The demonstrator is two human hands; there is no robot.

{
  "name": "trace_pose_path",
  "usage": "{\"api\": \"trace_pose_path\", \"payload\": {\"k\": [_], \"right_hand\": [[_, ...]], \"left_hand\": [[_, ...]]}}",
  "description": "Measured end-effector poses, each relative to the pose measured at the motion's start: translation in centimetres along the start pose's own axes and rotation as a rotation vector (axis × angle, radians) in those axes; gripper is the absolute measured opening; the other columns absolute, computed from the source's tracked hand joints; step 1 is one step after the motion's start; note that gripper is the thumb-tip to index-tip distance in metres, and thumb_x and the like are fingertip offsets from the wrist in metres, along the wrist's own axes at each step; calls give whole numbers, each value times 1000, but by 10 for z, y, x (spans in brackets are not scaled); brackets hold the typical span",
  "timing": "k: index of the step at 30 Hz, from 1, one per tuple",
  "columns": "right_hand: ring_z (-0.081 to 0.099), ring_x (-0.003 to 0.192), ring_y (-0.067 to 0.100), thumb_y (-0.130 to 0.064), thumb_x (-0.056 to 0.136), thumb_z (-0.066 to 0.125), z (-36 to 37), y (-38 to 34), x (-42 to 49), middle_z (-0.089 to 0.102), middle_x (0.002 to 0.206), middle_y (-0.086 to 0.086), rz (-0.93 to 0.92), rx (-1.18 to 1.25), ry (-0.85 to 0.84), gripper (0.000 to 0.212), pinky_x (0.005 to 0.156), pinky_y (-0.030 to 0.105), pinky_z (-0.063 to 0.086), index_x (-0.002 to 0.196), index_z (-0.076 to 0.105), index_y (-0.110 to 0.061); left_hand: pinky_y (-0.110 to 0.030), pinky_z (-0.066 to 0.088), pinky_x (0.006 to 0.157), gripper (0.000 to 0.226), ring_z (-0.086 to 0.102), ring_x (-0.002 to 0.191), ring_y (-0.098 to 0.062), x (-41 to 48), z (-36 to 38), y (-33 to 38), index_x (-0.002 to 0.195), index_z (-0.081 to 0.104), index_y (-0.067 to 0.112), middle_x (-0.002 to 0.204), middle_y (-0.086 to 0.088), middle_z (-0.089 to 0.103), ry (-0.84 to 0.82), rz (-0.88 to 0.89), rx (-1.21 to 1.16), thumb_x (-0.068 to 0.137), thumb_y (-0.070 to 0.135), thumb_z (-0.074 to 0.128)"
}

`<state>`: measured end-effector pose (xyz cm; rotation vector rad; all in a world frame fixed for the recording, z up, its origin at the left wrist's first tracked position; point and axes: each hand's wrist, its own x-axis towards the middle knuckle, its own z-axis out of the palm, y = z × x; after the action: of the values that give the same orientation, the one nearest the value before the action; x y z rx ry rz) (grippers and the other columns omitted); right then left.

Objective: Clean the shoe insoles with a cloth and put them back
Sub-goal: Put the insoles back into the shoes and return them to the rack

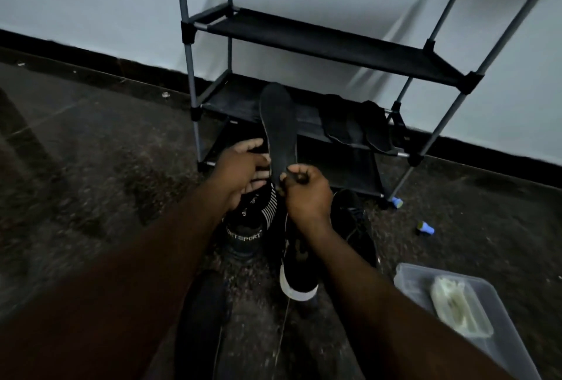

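A dark insole (279, 127) stands upright in front of the shoe rack. My right hand (304, 194) pinches its lower end. My left hand (243, 170) is beside it on the left, fingers spread and touching the insole's edge, above a black sock-style shoe with white stripes and "SPORT" lettering (252, 224). A black shoe with a white sole (299, 267) lies below my right hand. Two more dark insoles (355, 124) lie on the rack's lower shelf. No cloth is clearly visible in either hand.
A black and grey shoe rack (319, 42) stands against the pale wall. Another dark shoe (202, 319) lies near the bottom centre. A clear plastic tub (492, 346) holding a pale lump sits at lower right. Two small blue objects (425, 227) lie on the dark floor.
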<state>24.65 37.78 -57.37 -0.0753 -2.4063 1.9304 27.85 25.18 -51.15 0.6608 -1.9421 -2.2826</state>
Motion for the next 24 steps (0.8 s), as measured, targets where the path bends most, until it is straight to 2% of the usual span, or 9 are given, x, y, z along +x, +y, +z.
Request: {"api": "trace_pose_path", "payload": {"k": [2, 5, 9, 13, 15, 17, 20, 22, 24], "right_hand": [[76, 76, 19, -24, 81, 81, 17, -8, 37, 76, 84, 0, 19, 37, 22, 15, 81, 46, 63, 80, 67, -28], [77, 78, 20, -30, 77, 85, 41, -19, 79, 78, 86, 3, 61, 45, -8, 20, 84, 45, 63, 79, 66, -26], [76, 88, 24, -46, 53, 80, 65, -23, 122, 78, 93, 2, 22, -69, -75, 36, 88, 45, 62, 81, 65, -29], [76, 93, 25, -40, 66, 78, 74, -29, 142, 77, 100, 5, -56, -235, -105, 29, 91, 45, 61, 88, 64, -28], [75, 95, 26, -38, 70, 76, 72, -31, 153, 77, 102, 5, -44, -289, -81, 28, 92, 42, 61, 93, 65, -28], [75, 96, 28, -41, 65, 71, 70, -35, 157, 77, 104, 4, -23, -304, -64, 36, 92, 42, 61, 98, 66, -31], [73, 102, 28, -43, 66, 76, 66, -44, 133, 73, 120, 2, -57, -336, -84, 60, 95, 41, 59, 124, 63, -33], [70, 109, 25, -38, 78, 79, 59, -48, 97, 73, 120, 3, -113, -386, -80, 60, 100, 36, 55, 134, 58, -27], [69, 105, 24, -35, 85, 76, 51, -45, 58, 75, 106, 3, -172, -446, -63, 52, 95, 31, 53, 132, 56, -23]], "left_hand": [[-29, 56, 75, 38, 69, 103, -20, 17, -2, 3, 138, 61, 30, 115, 6, 74, -2, -12, -32, 101, 17, 59], [-29, 57, 72, 43, 67, 110, -24, 34, -9, 1, 141, 59, 31, 127, 2, 71, -2, -11, -9, 99, 21, 64], [-27, 55, 68, 39, 70, 101, -18, 44, -24, -11, 136, 62, 31, 120, 3, 74, -19, -2, 18, 99, 22, 65], [-15, 50, 56, 25, 63, 68, -8, 40, -47, -31, 123, 69, 24, 98, 1, 75, 5, 54, 152, 100, 17, 63], [-12, 48, 51, 18, 60, 60, -5, 37, -62, -42, 113, 73, 22, 92, 0, 74, 20, 66, 200, 101, 15, 62], [-12, 47, 49, 16, 60, 56, -4, 32, -75, -50, 102, 74, 21, 88, -1, 75, 42, 93, 231, 101, 13, 61], [-12, 47, 51, 18, 59, 58, -6, 24, -86, -53, 95, 73, 17, 80, -3, 72, 95, 196, 226, 101, 7, 60], [-13, 48, 52, 20, 59, 57, -5, 16, -87, -50, 92, 71, 17, 76, -3, 70, 107, 244, 197, 100, 4, 59], [-16, 49, 53, 20, 59, 55, -3, 5, -86, -49, 91, 71, 17, 75, -2, 70, 110, 251, 219, 100, 4, 59]]}}
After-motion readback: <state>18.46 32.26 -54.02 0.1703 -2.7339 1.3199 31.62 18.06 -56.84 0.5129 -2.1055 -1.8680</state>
